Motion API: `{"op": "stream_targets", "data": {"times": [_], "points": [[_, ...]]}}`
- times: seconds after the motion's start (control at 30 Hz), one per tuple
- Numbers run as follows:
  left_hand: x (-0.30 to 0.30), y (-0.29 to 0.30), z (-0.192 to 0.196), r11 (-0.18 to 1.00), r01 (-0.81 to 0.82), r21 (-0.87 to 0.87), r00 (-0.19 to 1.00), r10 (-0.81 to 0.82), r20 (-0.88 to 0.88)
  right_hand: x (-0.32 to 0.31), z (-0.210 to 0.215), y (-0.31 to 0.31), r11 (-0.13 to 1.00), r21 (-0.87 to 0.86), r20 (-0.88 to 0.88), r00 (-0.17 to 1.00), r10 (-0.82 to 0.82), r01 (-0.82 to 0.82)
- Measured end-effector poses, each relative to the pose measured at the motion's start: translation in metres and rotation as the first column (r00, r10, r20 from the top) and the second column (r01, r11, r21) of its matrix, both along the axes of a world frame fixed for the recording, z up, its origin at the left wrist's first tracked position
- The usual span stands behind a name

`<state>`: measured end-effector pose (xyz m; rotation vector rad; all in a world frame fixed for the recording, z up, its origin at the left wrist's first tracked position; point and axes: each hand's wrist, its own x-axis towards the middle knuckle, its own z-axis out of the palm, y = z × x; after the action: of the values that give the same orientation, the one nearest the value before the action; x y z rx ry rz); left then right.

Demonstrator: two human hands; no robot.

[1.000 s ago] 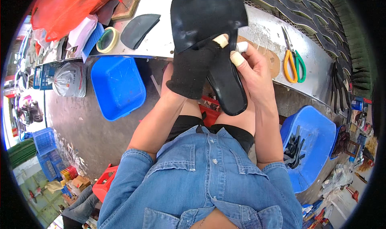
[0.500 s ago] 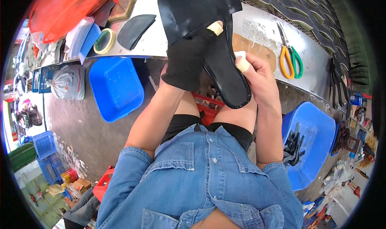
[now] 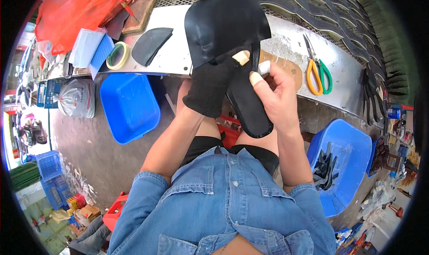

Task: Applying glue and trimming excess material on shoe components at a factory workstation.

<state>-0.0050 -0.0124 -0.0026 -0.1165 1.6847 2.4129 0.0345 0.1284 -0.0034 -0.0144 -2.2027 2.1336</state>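
A black slide sandal (image 3: 228, 22) with a wide smooth upper is held up before me, its heel end toward my lap. My left hand (image 3: 212, 82), in a black glove with yellowish tape on the thumb, is closed round the sandal's middle. The bare right hand (image 3: 277, 91) pinches the sole's right edge. Its thumb has pale tape and a finger has a white covering. Most of my left fingers are hidden behind the sole.
Scissors (image 3: 316, 69) with orange and green handles, a tape roll (image 3: 118, 56) and a dark curved piece (image 3: 152, 45) lie on the metal bench (image 3: 172, 27). A blue tub (image 3: 129, 109) stands left. Another blue tub (image 3: 342, 165) on the right holds black strips. Black straps cover the mesh behind.
The sandal has come down a little in view, with its heel slightly left. My right hand has moved left and inward along the sole's edge.
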Motion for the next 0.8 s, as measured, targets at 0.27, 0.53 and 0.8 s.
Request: {"op": "stream_targets", "data": {"times": [0.27,0.53,0.8], "points": [[-0.003,-0.006,-0.017,0.986,0.161,0.044,0.976,-0.166,0.144,-0.002,0.003,0.003,0.992,-0.122,-0.001,1.0,-0.026,0.025],[0.01,0.005,-0.013,0.98,0.178,0.092,0.98,-0.185,0.069,-0.014,-0.009,0.015,0.986,-0.159,-0.016,0.999,-0.049,0.046],[0.008,-0.013,-0.022,0.902,0.332,0.275,0.926,-0.368,0.088,-0.012,-0.014,0.086,0.97,0.2,-0.09,0.989,-0.12,0.136]]}}
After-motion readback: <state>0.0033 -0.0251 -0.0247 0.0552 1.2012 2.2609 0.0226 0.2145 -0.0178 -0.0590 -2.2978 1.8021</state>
